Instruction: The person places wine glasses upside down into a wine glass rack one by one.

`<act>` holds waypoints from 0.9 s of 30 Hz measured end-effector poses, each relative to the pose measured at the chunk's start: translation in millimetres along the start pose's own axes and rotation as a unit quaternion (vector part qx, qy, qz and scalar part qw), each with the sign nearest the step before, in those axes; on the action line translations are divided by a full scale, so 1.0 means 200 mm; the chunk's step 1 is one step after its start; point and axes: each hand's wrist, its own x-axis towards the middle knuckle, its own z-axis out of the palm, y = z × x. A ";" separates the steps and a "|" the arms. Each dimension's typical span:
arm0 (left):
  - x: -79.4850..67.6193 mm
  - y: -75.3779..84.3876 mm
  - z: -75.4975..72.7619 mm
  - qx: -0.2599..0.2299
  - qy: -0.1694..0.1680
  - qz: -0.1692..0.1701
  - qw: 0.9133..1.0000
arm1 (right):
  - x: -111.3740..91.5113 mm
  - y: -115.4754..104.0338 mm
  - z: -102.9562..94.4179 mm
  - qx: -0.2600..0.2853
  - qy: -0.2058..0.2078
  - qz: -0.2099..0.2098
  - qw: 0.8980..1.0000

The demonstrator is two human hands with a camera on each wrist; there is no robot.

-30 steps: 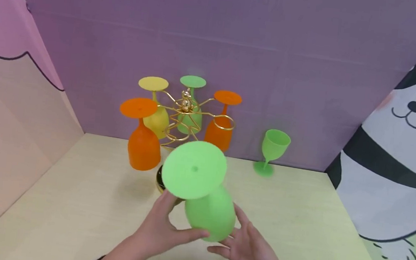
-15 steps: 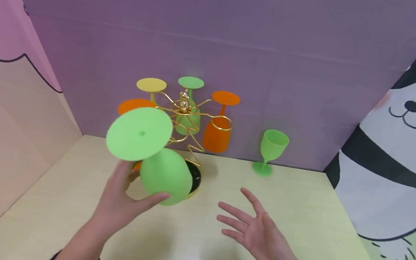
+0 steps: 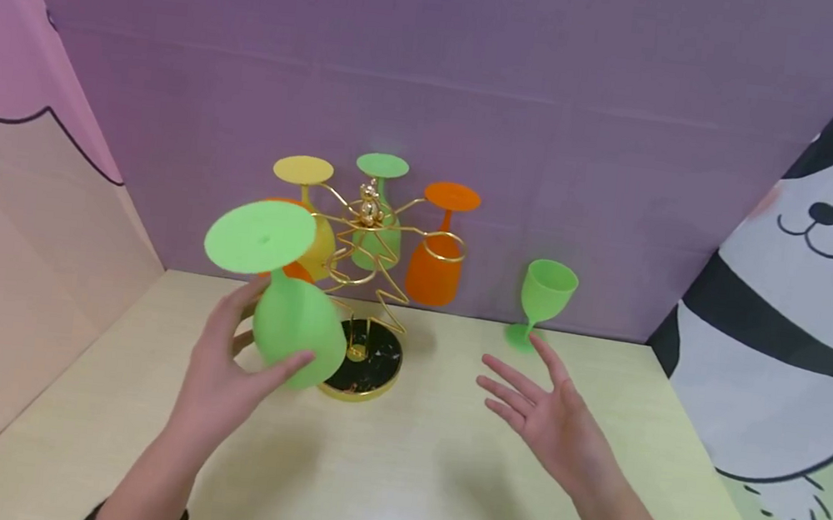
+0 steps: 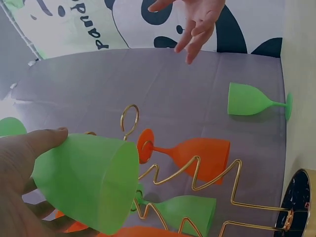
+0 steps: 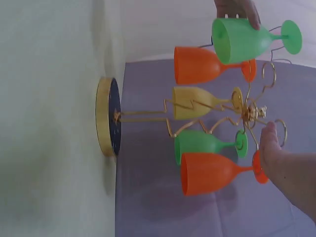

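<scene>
In the head view my left hand (image 3: 220,375) grips a green goblet (image 3: 301,334) by its bowl, thumb on the near side. The goblet is upside down, foot up and slightly tilted, in front of the gold wire rack (image 3: 369,224). An orange goblet (image 5: 198,65) hangs just behind it, mostly covered in the head view. My right hand (image 3: 559,420) is in the air to the right with spread fingers, holding nothing. On the rack, a yellow goblet (image 3: 323,243), another green goblet (image 3: 388,245) and an orange goblet (image 3: 433,274) hang upside down.
A further green goblet (image 3: 549,289) stands upright at the back right, near the purple backdrop (image 3: 622,163). The rack's round black base (image 3: 376,365) rests on the pale table (image 3: 381,474). One front ring (image 3: 445,247) of the rack holds no goblet.
Both hands were at the green goblet; the right hand has let go and moved right. The left hand has carried the goblet left, towards the rack's front left side.
</scene>
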 end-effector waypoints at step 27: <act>0.10 -0.08 0.06 0.061 -0.043 -0.038 0.996 | 0.28 -0.42 -0.23 -0.226 0.209 -0.017 0.951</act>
